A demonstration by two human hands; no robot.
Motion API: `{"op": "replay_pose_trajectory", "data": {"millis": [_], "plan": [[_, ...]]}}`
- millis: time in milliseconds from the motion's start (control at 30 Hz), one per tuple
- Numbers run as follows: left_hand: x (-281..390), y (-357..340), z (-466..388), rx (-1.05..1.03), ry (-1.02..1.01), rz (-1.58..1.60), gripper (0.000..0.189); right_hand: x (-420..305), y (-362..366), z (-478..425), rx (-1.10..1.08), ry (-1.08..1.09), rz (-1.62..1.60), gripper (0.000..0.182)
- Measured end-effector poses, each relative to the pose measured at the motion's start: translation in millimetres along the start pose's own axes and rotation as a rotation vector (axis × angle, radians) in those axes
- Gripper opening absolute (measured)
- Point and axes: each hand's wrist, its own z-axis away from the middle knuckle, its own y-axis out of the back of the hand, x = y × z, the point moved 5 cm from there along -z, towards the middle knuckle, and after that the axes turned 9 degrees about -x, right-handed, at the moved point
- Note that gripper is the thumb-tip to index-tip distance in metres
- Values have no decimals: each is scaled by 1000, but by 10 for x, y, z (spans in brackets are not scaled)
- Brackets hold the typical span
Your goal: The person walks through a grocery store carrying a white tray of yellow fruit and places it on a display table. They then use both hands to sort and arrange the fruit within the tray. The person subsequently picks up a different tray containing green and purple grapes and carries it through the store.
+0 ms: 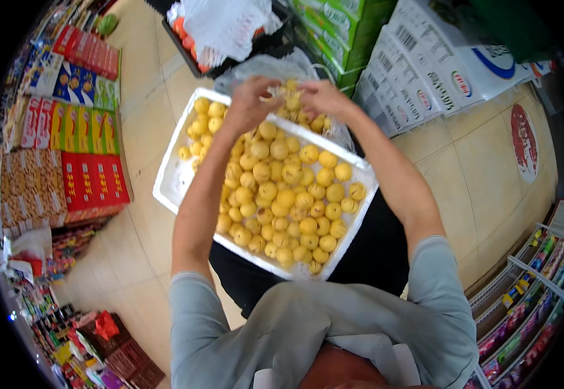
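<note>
My left hand (255, 103) and my right hand (329, 98) are raised over the far rim of a white foam box (178, 177), facing each other with fingers bent. Round yellow fruits (282, 194) fill most of the box, some with brown scars. Beyond the rim, a clear plastic bag (344, 138) contains more yellow fruits (317, 124). Both sets of fingertips are at this bag's upper part, near fruits that show between them. Blur hides whether either hand grips the plastic or a fruit. The box rests tilted across dark-clothed legs.
A black crate (184, 53) with orange-red fruits and white foam netting stands ahead. Green cartons (333, 34) and white cartons (408, 73) are stacked at the far right. Boxed goods (85, 126) line the left side. A shelf rack (520, 291) stands at right on the tiled floor (141, 243).
</note>
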Motion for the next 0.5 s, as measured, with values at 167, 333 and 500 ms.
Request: {"op": "replay_pose_trajectory", "data": {"millis": [167, 333, 500], "plan": [[365, 406, 1024, 14, 102, 222, 37, -620, -256, 776, -90, 122, 209, 40], [310, 242, 2001, -155, 301, 182, 40, -480, -854, 1413, -189, 299, 633, 33], [327, -36, 2553, -302, 282, 59, 42, -285, -1355, 1951, -172, 415, 938, 23]]}}
